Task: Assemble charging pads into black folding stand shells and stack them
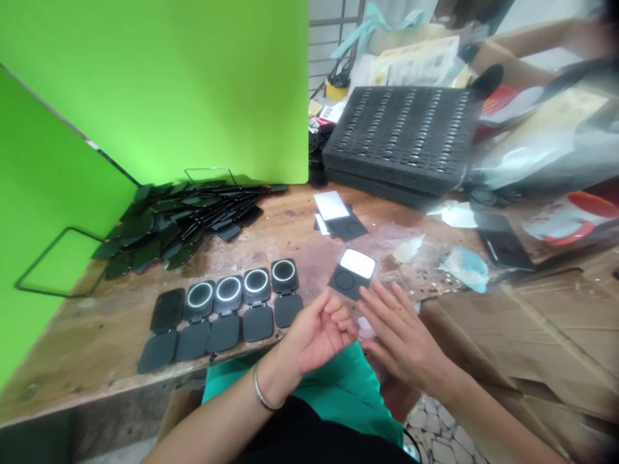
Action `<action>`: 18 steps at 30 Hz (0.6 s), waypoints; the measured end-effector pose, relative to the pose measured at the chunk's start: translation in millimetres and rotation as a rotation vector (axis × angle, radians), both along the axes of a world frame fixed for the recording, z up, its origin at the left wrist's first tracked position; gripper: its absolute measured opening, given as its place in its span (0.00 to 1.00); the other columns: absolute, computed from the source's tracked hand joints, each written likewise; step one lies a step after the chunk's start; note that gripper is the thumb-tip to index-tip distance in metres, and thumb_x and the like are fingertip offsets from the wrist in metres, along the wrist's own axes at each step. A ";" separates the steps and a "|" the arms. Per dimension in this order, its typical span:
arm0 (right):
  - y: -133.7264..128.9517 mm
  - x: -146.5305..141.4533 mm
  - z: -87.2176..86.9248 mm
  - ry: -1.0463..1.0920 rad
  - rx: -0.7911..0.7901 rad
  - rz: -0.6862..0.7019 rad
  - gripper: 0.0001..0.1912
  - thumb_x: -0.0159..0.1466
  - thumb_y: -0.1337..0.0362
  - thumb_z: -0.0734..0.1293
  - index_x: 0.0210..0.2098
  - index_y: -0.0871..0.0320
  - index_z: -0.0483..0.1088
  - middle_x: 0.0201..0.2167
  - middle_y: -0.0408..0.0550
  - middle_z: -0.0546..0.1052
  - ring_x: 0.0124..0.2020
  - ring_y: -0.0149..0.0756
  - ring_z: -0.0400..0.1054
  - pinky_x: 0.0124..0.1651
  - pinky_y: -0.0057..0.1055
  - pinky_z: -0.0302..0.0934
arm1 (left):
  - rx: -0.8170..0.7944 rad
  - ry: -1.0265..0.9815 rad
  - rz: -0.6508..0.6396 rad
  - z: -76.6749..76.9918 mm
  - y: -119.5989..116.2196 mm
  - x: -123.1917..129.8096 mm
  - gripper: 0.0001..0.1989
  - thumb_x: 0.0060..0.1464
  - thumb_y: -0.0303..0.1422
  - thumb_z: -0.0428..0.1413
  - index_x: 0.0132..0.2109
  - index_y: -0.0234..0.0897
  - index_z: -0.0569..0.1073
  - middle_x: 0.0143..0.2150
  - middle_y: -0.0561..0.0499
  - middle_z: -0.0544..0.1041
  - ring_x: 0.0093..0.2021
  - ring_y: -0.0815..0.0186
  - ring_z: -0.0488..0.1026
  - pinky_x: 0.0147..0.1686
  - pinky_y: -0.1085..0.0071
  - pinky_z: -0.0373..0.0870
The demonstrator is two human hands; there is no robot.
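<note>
My left hand is closed, palm turned up and fingers curled in; what they hold, if anything, is hidden. To its right, my right hand is open and flat, fingers stretched out together. Its fingertips are at the lower right corner of a black card with a white rounded panel and a dark ring, lying on the table. Left of my hands stands a row of hinged black square units, several with a white ring, such as the ring unit. The leftmost unit shows no ring.
A wooden table carries a heap of flat black plates against green panels. Behind the card lie more cards. A slotted black foam block, a phone and a mug sit to the right, above cardboard boxes.
</note>
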State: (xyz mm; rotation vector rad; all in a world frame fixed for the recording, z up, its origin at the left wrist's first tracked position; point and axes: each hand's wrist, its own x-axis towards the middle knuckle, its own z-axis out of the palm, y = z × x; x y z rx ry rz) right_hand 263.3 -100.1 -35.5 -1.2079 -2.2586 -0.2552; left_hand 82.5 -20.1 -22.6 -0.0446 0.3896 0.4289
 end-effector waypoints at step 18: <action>-1.7 -20.0 -3.5 -0.049 -0.051 0.113 0.27 0.70 0.62 0.64 0.62 0.75 0.61 0.62 0.66 0.67 0.70 0.59 0.46 0.69 0.61 0.44 | 0.171 0.134 0.109 -6.4 2.3 -15.2 0.11 0.59 0.34 0.60 0.31 0.31 0.72 0.23 0.57 0.63 0.22 0.78 0.61 0.25 0.82 0.62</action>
